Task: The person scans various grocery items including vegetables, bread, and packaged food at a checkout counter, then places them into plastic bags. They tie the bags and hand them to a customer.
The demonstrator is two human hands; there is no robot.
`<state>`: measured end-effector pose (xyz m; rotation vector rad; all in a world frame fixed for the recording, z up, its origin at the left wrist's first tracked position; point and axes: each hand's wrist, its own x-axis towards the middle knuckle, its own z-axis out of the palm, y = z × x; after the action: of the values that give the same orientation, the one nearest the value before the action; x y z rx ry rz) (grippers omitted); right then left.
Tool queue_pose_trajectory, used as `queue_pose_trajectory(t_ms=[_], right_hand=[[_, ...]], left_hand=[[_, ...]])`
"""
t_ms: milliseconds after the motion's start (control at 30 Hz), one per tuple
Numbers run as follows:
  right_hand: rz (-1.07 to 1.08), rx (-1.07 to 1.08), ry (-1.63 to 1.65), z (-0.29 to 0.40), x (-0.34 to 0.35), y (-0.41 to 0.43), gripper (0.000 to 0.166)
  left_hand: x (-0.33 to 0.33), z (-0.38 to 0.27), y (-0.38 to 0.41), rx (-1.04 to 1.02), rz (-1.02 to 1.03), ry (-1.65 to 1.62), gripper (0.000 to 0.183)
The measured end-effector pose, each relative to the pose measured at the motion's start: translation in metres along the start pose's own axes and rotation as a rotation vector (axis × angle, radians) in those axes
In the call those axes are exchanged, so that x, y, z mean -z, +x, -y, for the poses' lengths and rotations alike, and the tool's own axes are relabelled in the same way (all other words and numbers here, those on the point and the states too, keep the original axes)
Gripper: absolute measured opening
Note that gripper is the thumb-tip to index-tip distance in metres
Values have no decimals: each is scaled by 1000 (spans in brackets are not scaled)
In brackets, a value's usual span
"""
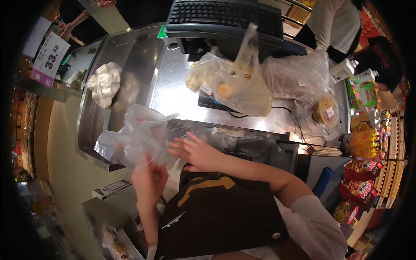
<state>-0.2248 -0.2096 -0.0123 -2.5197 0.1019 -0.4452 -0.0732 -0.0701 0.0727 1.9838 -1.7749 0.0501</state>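
Note:
My left hand, blurred, has its fingers curled at the near edge of a crumpled translucent plastic bag and seems to grip it. Just right of the bag, my right hand is palm down with its fingers apart, holding nothing. Whether its fingertips touch the plastic is unclear. Farther left, a knotted bag of round white items lies in the steel tray. Beyond my hands, filled clear bags stand on the steel counter, partly over a dark flat device.
A black keyboard sits at the far side. On the right are a large bagged package, a labelled round tub, white pump bottles and candy displays. A cable crosses the counter. Other people stand beyond it.

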Motion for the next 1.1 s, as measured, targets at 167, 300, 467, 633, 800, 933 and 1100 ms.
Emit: queue_pose_trajectory(t_ms=[167,300,467,633,800,933,1100], right_hand=[[517,-78,-34,9,18,31,83],[28,-196,49,5,14,23,94],[-262,-350,337,-25,47,71,79],[360,-537,-246,-80,63,147,52],[417,246,-68,58,82,334,23],[-215,189,-45,-2,-7,496,17],[37,52,-578,-138,-141,567,38]], left_hand=[[57,16,-62,69,-562,369,51],[94,50,-75,390,-997,244,35],[68,153,-78,863,-1334,-457,24],[14,164,9,831,-616,-360,98],[-21,217,12,520,-151,-371,15],[-16,226,52,362,44,-708,25],[-7,264,83,562,364,-1554,36]])
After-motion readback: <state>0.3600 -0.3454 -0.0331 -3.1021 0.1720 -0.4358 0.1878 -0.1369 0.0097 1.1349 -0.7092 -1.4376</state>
